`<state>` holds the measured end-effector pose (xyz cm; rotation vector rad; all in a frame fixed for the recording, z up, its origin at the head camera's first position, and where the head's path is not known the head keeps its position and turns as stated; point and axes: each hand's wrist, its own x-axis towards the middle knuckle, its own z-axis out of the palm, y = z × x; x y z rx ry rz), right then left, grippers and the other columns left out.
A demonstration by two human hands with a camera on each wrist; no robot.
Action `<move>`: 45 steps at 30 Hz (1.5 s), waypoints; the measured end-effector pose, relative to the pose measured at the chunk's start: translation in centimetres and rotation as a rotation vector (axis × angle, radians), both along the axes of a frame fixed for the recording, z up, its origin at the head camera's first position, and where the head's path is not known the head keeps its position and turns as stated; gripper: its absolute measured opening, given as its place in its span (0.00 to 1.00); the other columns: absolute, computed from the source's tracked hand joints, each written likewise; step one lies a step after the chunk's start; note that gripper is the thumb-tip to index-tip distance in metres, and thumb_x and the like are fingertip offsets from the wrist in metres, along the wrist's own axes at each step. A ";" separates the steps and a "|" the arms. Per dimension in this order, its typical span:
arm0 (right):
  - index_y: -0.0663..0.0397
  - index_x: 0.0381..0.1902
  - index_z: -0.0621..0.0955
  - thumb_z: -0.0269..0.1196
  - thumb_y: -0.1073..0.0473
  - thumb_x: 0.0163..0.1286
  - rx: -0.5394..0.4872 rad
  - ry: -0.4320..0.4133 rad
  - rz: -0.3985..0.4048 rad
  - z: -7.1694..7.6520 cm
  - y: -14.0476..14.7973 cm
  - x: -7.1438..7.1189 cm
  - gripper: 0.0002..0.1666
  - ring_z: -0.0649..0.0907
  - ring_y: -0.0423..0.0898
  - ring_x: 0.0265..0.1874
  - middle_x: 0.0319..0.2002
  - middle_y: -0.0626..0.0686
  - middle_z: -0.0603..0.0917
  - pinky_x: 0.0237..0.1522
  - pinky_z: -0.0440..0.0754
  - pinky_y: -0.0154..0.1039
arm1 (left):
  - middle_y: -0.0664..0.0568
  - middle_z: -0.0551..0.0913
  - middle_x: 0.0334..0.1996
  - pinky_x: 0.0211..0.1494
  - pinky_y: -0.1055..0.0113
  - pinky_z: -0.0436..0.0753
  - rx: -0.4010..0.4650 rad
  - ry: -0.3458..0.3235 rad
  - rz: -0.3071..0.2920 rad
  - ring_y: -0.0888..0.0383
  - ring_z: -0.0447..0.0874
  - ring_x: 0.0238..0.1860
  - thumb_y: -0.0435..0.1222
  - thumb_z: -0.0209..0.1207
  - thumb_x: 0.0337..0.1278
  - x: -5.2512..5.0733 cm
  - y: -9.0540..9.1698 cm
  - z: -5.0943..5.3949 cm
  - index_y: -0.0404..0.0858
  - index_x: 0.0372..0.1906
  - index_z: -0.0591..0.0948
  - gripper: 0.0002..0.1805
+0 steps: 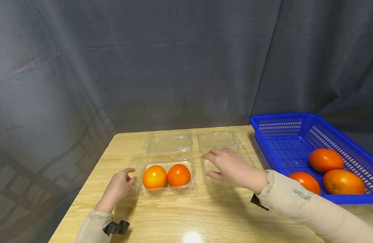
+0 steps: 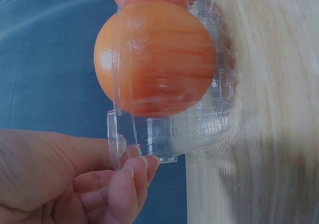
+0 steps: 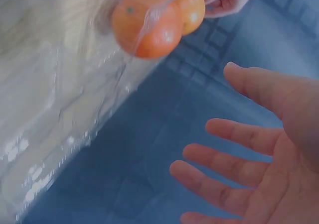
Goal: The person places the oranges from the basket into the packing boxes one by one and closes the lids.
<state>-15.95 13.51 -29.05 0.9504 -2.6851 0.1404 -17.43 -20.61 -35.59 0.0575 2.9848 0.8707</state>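
Two orange fruits, the left one (image 1: 154, 177) and the right one (image 1: 178, 175), lie side by side in a clear plastic container (image 1: 168, 193) whose lid (image 1: 168, 140) is folded back. My left hand (image 1: 119, 185) pinches the container's left rim between thumb and fingers, plainest in the left wrist view, where the rim tab (image 2: 117, 139) meets the fingertips. My right hand (image 1: 232, 167) hovers over a second clear container (image 1: 209, 172), fingers spread and holding nothing; in the right wrist view the palm and fingers (image 3: 239, 139) are apart from the fruit (image 3: 147, 25).
A blue basket (image 1: 268, 152) at the right holds several orange fruits, among them one at the top (image 1: 326, 160). The second container's raised lid (image 1: 218, 138) stands near the table's back edge. A dark curtain (image 1: 174, 67) hangs behind the wooden table (image 1: 180, 219).
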 end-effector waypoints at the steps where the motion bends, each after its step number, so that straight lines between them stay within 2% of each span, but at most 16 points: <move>1: 0.56 0.50 0.80 0.67 0.49 0.56 0.000 0.010 -0.005 0.2 0.3 0.0 0.26 0.83 0.53 0.45 0.45 0.56 0.83 0.53 0.76 0.52 | 0.49 0.77 0.19 0.20 0.68 0.71 0.000 0.002 -0.002 0.61 0.72 0.15 0.31 0.54 0.60 0.0 0.0 0.0 0.22 0.57 0.69 0.23; 15: 0.57 0.49 0.80 0.68 0.49 0.55 0.039 0.091 -0.090 2.1 4.4 0.4 0.26 0.83 0.53 0.41 0.42 0.55 0.84 0.47 0.79 0.50 | 0.48 0.77 0.20 0.21 0.68 0.72 0.008 -0.003 -0.001 0.61 0.72 0.15 0.31 0.54 0.60 0.0 0.0 0.0 0.22 0.57 0.69 0.23; 23: 0.57 0.51 0.79 0.68 0.49 0.56 0.023 0.028 -0.149 2.6 6.6 0.3 0.27 0.84 0.51 0.33 0.43 0.57 0.83 0.33 0.82 0.47 | 0.48 0.77 0.20 0.21 0.68 0.72 0.015 -0.005 0.003 0.61 0.72 0.15 0.31 0.55 0.60 0.0 -0.1 -0.1 0.22 0.58 0.69 0.23; 31: 0.61 0.50 0.78 0.68 0.49 0.56 0.037 0.009 -0.207 2.8 8.8 -0.5 0.28 0.83 0.50 0.30 0.41 0.60 0.82 0.31 0.82 0.49 | 0.47 0.76 0.20 0.20 0.68 0.72 0.024 -0.006 0.006 0.61 0.72 0.15 0.31 0.54 0.60 0.0 -0.1 -0.1 0.22 0.58 0.69 0.23; 34: 0.62 0.51 0.78 0.67 0.49 0.57 0.056 -0.004 -0.243 3.0 9.6 -0.8 0.29 0.83 0.53 0.32 0.42 0.61 0.83 0.33 0.82 0.50 | 0.47 0.77 0.20 0.20 0.68 0.73 0.023 -0.005 0.010 0.61 0.72 0.15 0.30 0.55 0.60 0.0 -0.1 0.0 0.22 0.58 0.69 0.23; 39: 0.63 0.52 0.78 0.67 0.49 0.57 0.092 -0.033 -0.296 3.1 10.9 -1.3 0.30 0.82 0.62 0.43 0.46 0.66 0.82 0.40 0.81 0.55 | 0.47 0.77 0.21 0.21 0.68 0.74 0.020 -0.008 0.004 0.61 0.73 0.15 0.30 0.54 0.60 0.0 -0.1 0.0 0.22 0.58 0.69 0.23; 45: 0.64 0.53 0.77 0.65 0.48 0.58 0.131 -0.105 -0.368 3.0 12.5 -1.8 0.31 0.79 0.67 0.49 0.49 0.69 0.80 0.41 0.79 0.60 | 0.47 0.77 0.21 0.21 0.68 0.74 0.025 -0.011 0.002 0.61 0.73 0.15 0.31 0.54 0.61 0.0 -0.1 -0.1 0.22 0.58 0.68 0.23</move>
